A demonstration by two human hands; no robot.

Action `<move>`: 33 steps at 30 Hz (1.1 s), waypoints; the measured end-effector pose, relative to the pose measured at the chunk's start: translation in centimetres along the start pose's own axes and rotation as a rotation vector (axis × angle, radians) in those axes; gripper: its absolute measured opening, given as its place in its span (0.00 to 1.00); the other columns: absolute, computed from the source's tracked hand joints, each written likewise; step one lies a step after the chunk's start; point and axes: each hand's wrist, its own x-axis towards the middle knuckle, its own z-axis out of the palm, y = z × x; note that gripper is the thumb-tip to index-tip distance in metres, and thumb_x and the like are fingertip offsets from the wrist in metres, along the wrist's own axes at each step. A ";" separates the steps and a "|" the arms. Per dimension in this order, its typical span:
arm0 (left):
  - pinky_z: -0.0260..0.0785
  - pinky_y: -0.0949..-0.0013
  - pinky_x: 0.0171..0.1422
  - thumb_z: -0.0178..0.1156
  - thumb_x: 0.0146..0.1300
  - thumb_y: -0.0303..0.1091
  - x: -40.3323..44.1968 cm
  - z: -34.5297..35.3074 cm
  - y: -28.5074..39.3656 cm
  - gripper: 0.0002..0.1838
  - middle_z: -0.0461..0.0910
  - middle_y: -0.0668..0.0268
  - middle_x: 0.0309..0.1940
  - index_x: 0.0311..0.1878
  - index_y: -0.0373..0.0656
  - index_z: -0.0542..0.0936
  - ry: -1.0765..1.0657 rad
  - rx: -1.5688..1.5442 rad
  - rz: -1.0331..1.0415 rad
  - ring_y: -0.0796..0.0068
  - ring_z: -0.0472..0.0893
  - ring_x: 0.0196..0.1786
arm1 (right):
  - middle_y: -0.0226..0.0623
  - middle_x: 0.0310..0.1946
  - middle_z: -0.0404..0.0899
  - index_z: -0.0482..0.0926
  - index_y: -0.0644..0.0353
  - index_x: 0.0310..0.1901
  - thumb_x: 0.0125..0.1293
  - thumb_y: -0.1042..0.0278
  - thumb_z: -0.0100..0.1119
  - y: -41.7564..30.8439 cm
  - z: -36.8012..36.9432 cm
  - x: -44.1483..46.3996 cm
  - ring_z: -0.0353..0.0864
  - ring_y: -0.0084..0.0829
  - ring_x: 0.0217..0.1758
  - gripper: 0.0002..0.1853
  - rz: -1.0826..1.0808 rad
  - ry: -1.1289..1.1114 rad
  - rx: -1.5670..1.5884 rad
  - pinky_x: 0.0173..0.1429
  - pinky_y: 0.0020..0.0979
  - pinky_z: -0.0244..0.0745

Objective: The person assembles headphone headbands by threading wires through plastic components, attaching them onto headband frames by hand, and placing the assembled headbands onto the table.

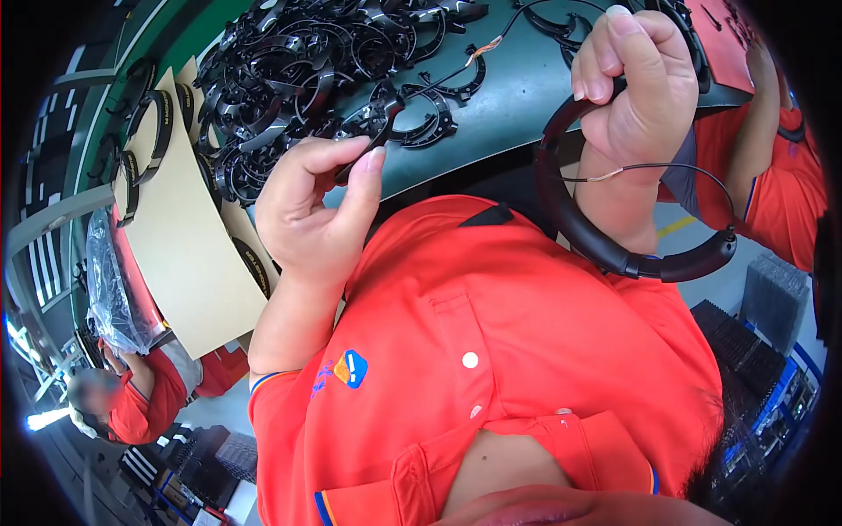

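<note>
My left hand [320, 206] is closed, thumb and forefinger pinching a small black curved plastic piece [382, 131]. It is held in front of a heap of similar black curved plastic parts [298, 74]. My right hand [638, 88] is raised at the right, its fingers curled around the upper part of a black neckband [561, 210]. The band hangs in a curve below the hand, past the wrist. A thin dark cable [675, 165] with a bared copper-coloured stretch loops from its lower end. Another cable with exposed wires [482, 51] runs between the two hands, over the table.
The green table [517, 105] carries the parts heap and several loose pieces. At the left, finished-looking black bands [162, 131] lie on tan board [189, 263]. Co-workers in red shirts sit at the left [145, 399] and right [785, 202]. Dark trays [732, 351] stand lower right.
</note>
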 end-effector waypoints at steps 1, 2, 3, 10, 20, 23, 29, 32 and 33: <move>0.65 0.84 0.30 0.65 0.51 0.19 0.0 -0.2 -0.1 0.08 0.78 0.65 0.28 0.35 0.35 0.78 -0.018 0.038 0.030 0.85 0.74 0.27 | 0.30 0.13 0.65 0.65 0.59 0.26 0.63 0.77 0.50 0.1 0.1 0.0 0.60 0.18 0.08 0.09 -0.003 0.000 -0.009 0.12 0.19 0.60; 0.65 0.84 0.30 0.65 0.51 0.19 0.0 -0.2 -0.1 0.08 0.78 0.65 0.28 0.35 0.35 0.78 -0.018 0.042 0.027 0.85 0.74 0.27 | 0.30 0.13 0.65 0.65 0.59 0.26 0.63 0.77 0.50 0.3 0.1 0.0 0.60 0.18 0.08 0.09 0.001 0.001 -0.006 0.12 0.19 0.60; 0.64 0.84 0.30 0.65 0.51 0.19 0.0 -0.1 0.0 0.08 0.78 0.65 0.28 0.35 0.35 0.78 -0.013 0.009 0.023 0.85 0.74 0.27 | 0.30 0.13 0.65 0.65 0.59 0.26 0.63 0.77 0.50 0.4 0.2 0.0 0.60 0.18 0.08 0.09 -0.004 -0.003 0.001 0.12 0.19 0.60; 0.65 0.84 0.29 0.65 0.51 0.20 0.4 -0.1 0.3 0.08 0.78 0.64 0.28 0.36 0.35 0.78 -0.029 0.011 0.028 0.85 0.74 0.27 | 0.30 0.13 0.65 0.64 0.59 0.26 0.63 0.78 0.49 0.6 0.2 0.0 0.60 0.18 0.08 0.09 -0.022 -0.018 -0.013 0.12 0.18 0.61; 0.66 0.84 0.29 0.66 0.50 0.21 0.9 0.8 0.3 0.07 0.79 0.65 0.27 0.34 0.36 0.79 -0.022 0.056 0.043 0.85 0.75 0.27 | 0.30 0.13 0.65 0.64 0.59 0.26 0.62 0.78 0.49 0.1 0.3 -0.2 0.60 0.18 0.08 0.09 -0.041 -0.016 0.015 0.12 0.18 0.61; 0.67 0.84 0.30 0.66 0.50 0.21 1.0 0.9 0.4 0.07 0.79 0.65 0.27 0.34 0.36 0.79 -0.035 0.083 0.014 0.85 0.76 0.27 | 0.31 0.13 0.65 0.64 0.59 0.25 0.62 0.78 0.48 -0.1 0.4 -0.4 0.60 0.18 0.08 0.09 -0.046 -0.026 -0.004 0.12 0.18 0.61; 0.68 0.84 0.32 0.65 0.51 0.20 1.2 1.0 0.6 0.07 0.79 0.65 0.27 0.34 0.35 0.79 -0.030 0.043 -0.021 0.85 0.77 0.29 | 0.30 0.13 0.65 0.64 0.59 0.25 0.62 0.78 0.49 -0.2 0.3 -0.2 0.60 0.18 0.08 0.09 -0.054 -0.028 -0.001 0.12 0.18 0.60; 0.69 0.84 0.33 0.65 0.52 0.20 1.0 0.8 0.5 0.07 0.79 0.65 0.28 0.35 0.35 0.79 -0.035 0.030 -0.022 0.85 0.77 0.29 | 0.30 0.13 0.65 0.64 0.59 0.25 0.62 0.78 0.49 -0.2 0.1 0.0 0.60 0.18 0.08 0.09 -0.059 -0.011 -0.007 0.12 0.18 0.60; 0.68 0.84 0.32 0.65 0.52 0.20 0.9 0.8 0.4 0.07 0.79 0.65 0.28 0.35 0.35 0.79 -0.022 0.015 -0.014 0.85 0.77 0.29 | 0.30 0.13 0.65 0.64 0.59 0.25 0.62 0.78 0.49 -0.2 0.1 0.0 0.60 0.18 0.08 0.09 -0.058 -0.003 -0.005 0.12 0.18 0.60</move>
